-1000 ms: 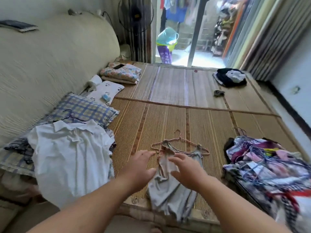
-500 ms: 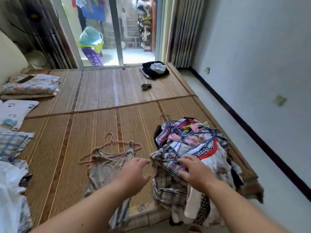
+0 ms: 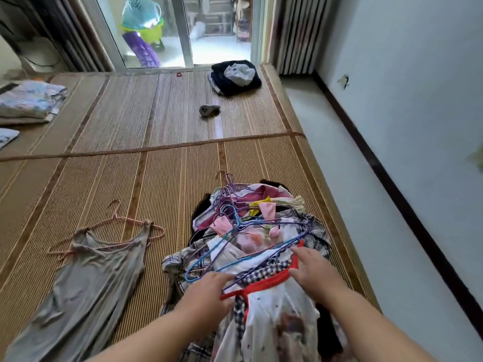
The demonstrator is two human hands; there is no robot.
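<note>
Since half a second ago the left hand (image 3: 209, 291) has been carried away from the grey sleeveless top on a pink wire hanger (image 3: 99, 270) and brought onto the heaped pile of mixed clothes on blue and purple wire hangers (image 3: 251, 239), where the right hand (image 3: 313, 267) was already laid. From the head view, the pile is seen at the near right corner of the brown striped woven mat (image 3: 156, 178), spilling over the mat's near edge. The grey top is left spread flat just beside it on the left, probably set out to be dealt with apart from the rest. A white garment with a red-trimmed neckline (image 3: 274, 304) lies uppermost at the near end, and it is framed by the two hands, one at each side of the neckline, presumably so that it can be lifted clear with its hanger. The right hand is laid nearly flat, fingers extended and spread, nothing gripped. The left hand is loosely bent with its fingertips at the red trim and a hanger wire; whether anything is pinched cannot be told. A folded dark bundle of clothes topped by a pale cloth (image 3: 235, 77) has been placed well apart at the far end of the mat.
</note>
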